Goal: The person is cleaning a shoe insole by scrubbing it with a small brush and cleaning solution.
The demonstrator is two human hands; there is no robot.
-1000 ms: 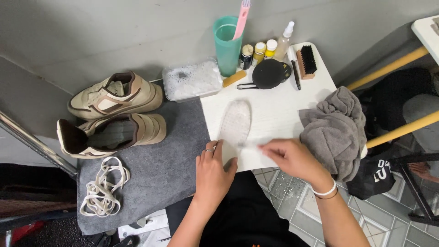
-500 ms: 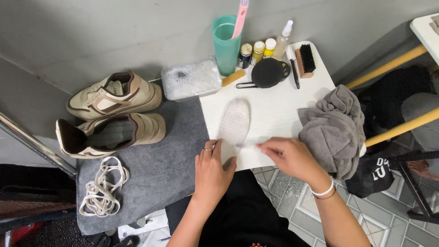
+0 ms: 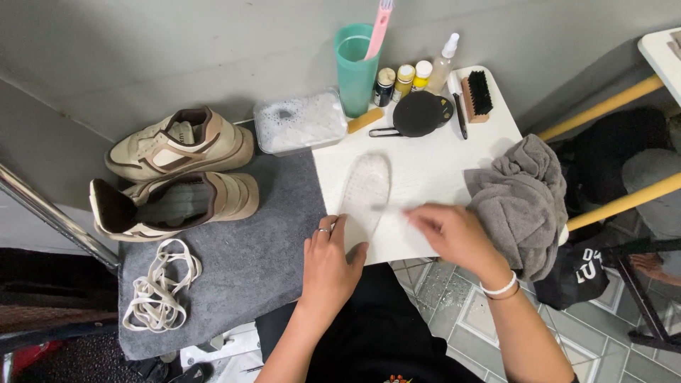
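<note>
A white insole lies lengthwise on the white table. My left hand, with a ring on one finger, grips the insole's near end and pins it down. My right hand, with a white band at the wrist, is closed on a thin pale tool. The tool is motion-blurred and its tip reaches across the insole's middle. What kind of tool it is I cannot tell.
A crumpled grey towel lies right of my right hand. Behind the insole stand a teal cup, a soapy tub, small bottles and a brush. On the grey mat are two beige shoes and laces.
My right hand has shifted slightly back and forth with the tool over the insole. My left hand and the insole stay where they were.
</note>
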